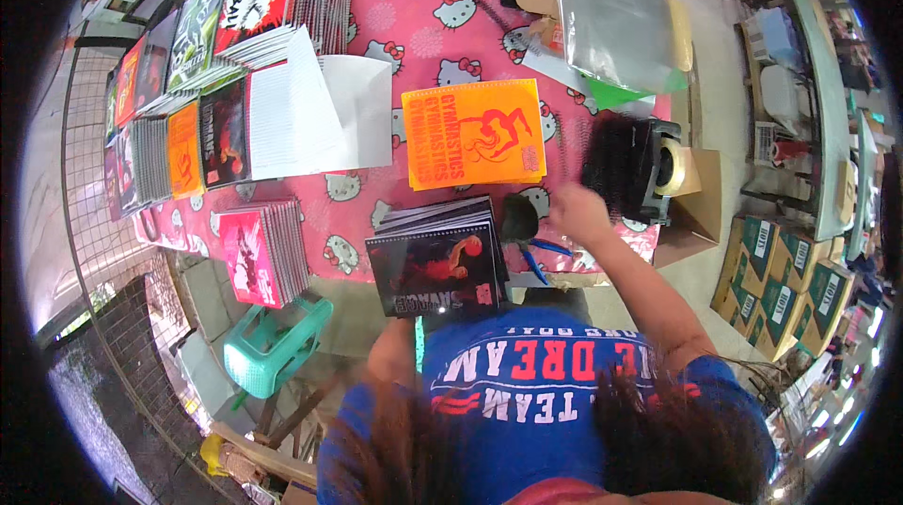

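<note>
Here, left hand: hidden by black notebooks, grip unclear
Right hand: blurred, right of them; cannot tell whether closed
Black notebooks: at the worktop's near edge, nearer than orange notebooks

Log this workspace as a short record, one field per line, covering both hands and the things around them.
left hand: hidden, its forearm reaching up behind the dark-covered notebooks
right hand: above the table's near side, left of the black coils; whether it holds anything is unclear
centre: orange notebooks, beyond the dark-covered ones
right side: roll of tape
lower left: pink-covered notebooks; teal stool
surface: pink patterned tablecloth
</note>
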Motion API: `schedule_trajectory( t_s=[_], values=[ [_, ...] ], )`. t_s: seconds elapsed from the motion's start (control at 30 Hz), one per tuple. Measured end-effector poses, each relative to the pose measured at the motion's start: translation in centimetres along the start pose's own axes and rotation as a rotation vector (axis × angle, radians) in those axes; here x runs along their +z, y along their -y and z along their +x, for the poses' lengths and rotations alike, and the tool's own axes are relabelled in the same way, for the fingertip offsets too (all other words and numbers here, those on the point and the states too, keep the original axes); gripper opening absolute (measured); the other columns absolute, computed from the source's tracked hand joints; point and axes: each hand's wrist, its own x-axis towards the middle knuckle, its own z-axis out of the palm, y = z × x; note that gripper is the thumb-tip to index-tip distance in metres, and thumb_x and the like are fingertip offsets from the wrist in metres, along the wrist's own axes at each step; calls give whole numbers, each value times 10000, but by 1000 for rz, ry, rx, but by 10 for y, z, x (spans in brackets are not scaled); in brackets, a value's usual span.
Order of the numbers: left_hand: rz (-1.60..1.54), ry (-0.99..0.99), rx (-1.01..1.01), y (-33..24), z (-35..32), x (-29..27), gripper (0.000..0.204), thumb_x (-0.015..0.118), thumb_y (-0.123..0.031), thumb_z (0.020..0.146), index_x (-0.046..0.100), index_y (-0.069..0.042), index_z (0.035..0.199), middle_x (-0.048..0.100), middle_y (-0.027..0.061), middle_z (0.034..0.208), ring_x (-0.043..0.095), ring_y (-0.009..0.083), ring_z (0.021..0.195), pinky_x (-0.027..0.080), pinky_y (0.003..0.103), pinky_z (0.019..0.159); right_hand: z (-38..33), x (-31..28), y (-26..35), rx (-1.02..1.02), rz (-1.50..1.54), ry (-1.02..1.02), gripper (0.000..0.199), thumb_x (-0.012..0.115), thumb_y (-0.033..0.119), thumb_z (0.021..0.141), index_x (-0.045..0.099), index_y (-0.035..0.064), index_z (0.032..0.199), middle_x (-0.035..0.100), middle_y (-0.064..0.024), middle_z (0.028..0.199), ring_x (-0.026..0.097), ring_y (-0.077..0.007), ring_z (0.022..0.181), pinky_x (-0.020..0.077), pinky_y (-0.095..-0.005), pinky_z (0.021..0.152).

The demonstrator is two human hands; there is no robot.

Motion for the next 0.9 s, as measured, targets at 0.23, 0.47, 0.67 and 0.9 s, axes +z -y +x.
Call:
schedule_trajectory(
  t_s=[0.23,0.47,0.67,0.9],
  values=[
    [-587,8,164,69,-28,-61,361,412,-273,970,623,-31,1134,648,112,1039,613,229,880,484,394,784,57,2,-8,249,-160,-239,191,601,186,860,607,29,970,614,-206,976,630,-395,911,532,-466,767],
    [-686,-100,505,98,-114,-171,361,405,-229,973,660,2,1083,707,123,950,667,185,748,535,306,679,52,-5,-27,103,70,-705,256,528,91,853,608,28,1087,591,-233,1042,599,-401,972,488,-475,836],
    [-1315,-271,976,60,-88,-148,476,417,-410,1010,581,-25,1236,662,97,1140,625,179,986,489,339,876,-25,-10,36,124,382,-716,249,555,160,864,664,20,1038,681,-204,981,667,-336,896,507,-395,821],
    [-1441,60,1255,-5,-121,-132,584,476,-511,969,498,-52,1330,593,87,1282,577,198,1139,468,376,962,-86,101,82,663,1247,-62,478,553,620,888,566,155,779,457,42,594,329,-87,437,253,-252,411]
  ],
)
